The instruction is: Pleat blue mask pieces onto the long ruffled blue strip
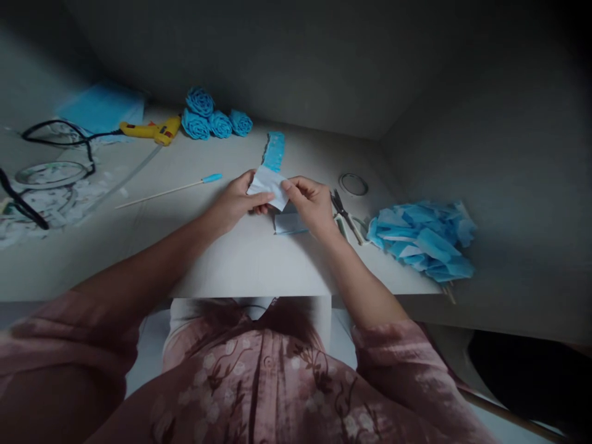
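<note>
Between my two hands is a small white sheet [268, 182], paper or thin fabric, held above the table. My left hand [241, 196] pinches its left side, thumb on top. At its right edge, my right hand [311, 200] grips it between thumb and fingers. Below lies a folded pale blue-white piece [290, 224], partly hidden by my right hand. Just beyond the sheet is a blue strip [274, 150] with a ruffled edge. A thin stick with a blue tip [211, 177] lies left of my left hand. Scissors [346, 217] rest right of my right hand.
Blue rolled flowers [198, 123] sit at the back beside a yellow glue gun [161, 131] with a black cord. Blue sheets [104, 106] lie behind it. White scraps [60, 206] cover the left side. A blue petal pile [425, 237] and a ring [353, 184] are at right.
</note>
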Motion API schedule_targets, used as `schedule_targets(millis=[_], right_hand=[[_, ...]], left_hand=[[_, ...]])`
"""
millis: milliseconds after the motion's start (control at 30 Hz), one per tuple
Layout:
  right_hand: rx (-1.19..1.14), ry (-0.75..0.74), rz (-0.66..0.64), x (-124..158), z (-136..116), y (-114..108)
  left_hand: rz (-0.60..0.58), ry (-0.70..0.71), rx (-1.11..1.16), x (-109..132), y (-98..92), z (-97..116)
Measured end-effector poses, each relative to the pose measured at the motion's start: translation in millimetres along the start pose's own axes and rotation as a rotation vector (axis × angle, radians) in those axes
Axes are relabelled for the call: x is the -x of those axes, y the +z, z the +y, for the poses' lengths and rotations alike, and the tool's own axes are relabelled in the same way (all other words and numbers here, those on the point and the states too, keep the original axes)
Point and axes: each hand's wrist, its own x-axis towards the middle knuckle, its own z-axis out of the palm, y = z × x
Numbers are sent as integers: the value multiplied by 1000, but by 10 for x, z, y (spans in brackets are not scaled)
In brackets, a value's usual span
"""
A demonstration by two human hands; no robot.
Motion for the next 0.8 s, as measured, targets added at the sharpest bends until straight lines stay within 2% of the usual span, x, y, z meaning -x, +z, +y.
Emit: schedule_targets(millis=[233,367,567,800], right_hand=[[62,-68,82,-17,29,-33],[66,-60,86,-40,68,-51],[82,-88,0,-33,70,-46],[113,-111,-93,-39,139,-21]], left_hand=[[2,26,-27,-34,-27,-35],[-5,20,-30,-62,-71,-13],[55,35,47,-117,-135,28],[60,-37,-174,-53,-124,20]])
